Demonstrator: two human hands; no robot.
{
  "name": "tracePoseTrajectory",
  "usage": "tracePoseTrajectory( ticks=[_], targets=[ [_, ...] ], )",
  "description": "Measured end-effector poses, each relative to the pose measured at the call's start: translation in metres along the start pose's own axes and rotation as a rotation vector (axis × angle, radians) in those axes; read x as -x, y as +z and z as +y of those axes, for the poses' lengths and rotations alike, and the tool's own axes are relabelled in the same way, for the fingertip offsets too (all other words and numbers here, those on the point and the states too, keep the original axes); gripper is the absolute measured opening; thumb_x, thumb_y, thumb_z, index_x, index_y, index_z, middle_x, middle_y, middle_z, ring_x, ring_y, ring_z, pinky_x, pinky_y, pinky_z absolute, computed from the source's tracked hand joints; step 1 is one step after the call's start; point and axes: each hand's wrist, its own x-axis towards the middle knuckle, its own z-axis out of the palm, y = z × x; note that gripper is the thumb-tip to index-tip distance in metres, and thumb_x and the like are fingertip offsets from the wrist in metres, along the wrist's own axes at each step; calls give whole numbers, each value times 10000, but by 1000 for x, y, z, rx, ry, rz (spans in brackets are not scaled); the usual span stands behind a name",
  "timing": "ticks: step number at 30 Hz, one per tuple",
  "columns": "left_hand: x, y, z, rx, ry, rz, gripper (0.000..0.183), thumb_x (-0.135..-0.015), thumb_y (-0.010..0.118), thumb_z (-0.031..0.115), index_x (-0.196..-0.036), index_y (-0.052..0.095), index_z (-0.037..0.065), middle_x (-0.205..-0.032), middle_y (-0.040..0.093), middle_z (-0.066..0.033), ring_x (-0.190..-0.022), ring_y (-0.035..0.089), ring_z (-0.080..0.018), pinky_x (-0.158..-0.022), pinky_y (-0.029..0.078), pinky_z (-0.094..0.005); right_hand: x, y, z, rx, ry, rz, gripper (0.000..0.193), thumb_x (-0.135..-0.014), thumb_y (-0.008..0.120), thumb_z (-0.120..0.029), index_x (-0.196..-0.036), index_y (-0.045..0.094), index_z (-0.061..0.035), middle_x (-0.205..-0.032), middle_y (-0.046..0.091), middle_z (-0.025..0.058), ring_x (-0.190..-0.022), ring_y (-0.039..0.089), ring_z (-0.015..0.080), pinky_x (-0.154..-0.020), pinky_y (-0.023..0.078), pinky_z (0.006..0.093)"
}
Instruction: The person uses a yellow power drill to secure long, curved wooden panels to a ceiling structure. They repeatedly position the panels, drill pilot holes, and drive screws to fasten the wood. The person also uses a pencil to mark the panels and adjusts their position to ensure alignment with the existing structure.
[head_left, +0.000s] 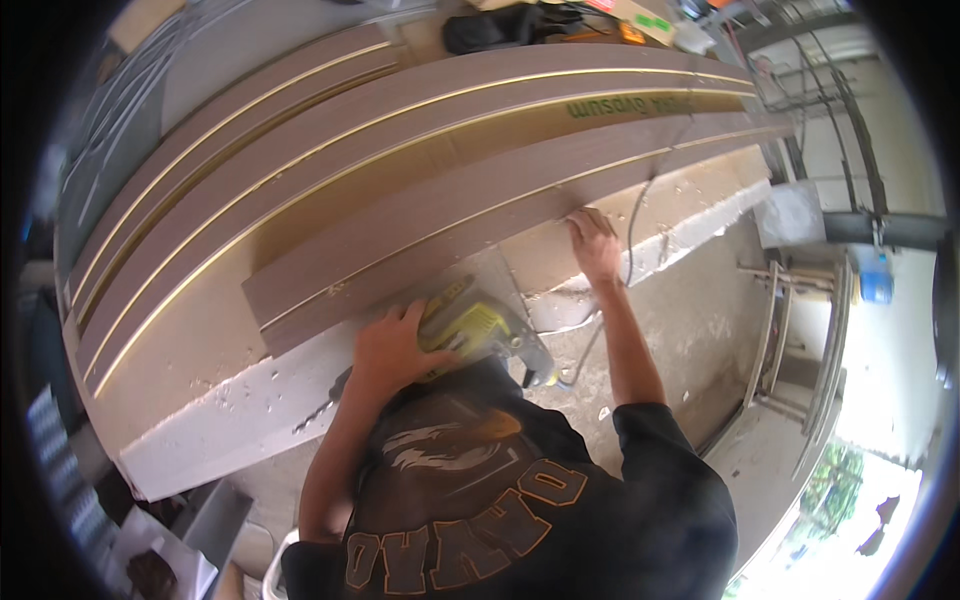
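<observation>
My left hand [390, 345] is closed round the body of a yellow-green and dark power drill [478, 328], low in front of my body. The drill's long bit [314, 418] sticks out to the left past my wrist. Its cable trails off to the right, then up across the boards. Further right, my right hand [597, 245] has its fingers bent together at the near edge of a long brown board [430, 222]; the fingertips are partly hidden. That board lies flat on the work surface, with a pale line running along it.
More long brown boards [330, 130] with pale edge lines lie behind. Beneath them is a cardboard-covered, white-sided surface [215, 440]. A black bag [490, 30] sits at the far side. At right stand a wooden frame [790, 340] and a blue container [876, 280].
</observation>
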Motion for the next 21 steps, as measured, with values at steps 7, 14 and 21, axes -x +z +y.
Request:
tracePoseTrajectory(
  ticks=[7, 14, 21],
  targets=[
    [30, 14, -18, -37, 156, 427, 626, -746, 690, 454, -1216, 538, 68, -1066, 613, -135, -965, 595, -322, -893, 436, -467, -10, -7, 13, -57, -204, -157, 125, -779, 668, -65, -882, 609, -104, -849, 605, 64, -824, 590, 298, -699, 501, 399],
    [55, -19, -91, 132, -48, 857, 376, -758, 739, 183, -1071, 627, 8, -1022, 643, -162, -977, 603, -351, -907, 458, -415, -12, -19, 15, -94, -227, -274, 108, -871, 597, -70, -975, 586, -45, -868, 618, 109, -776, 603, 274, -714, 494, 359],
    [11, -39, -169, 23, -377, 1020, 434, -820, 672, 292, -1184, 581, 74, -1202, 575, -126, -1088, 542, -309, -907, 419, -441, -42, -48, -182, -526, -93, -469, 124, -846, 602, 11, -969, 616, 7, -821, 611, 82, -773, 625, 152, -699, 511, 265]
  ],
)
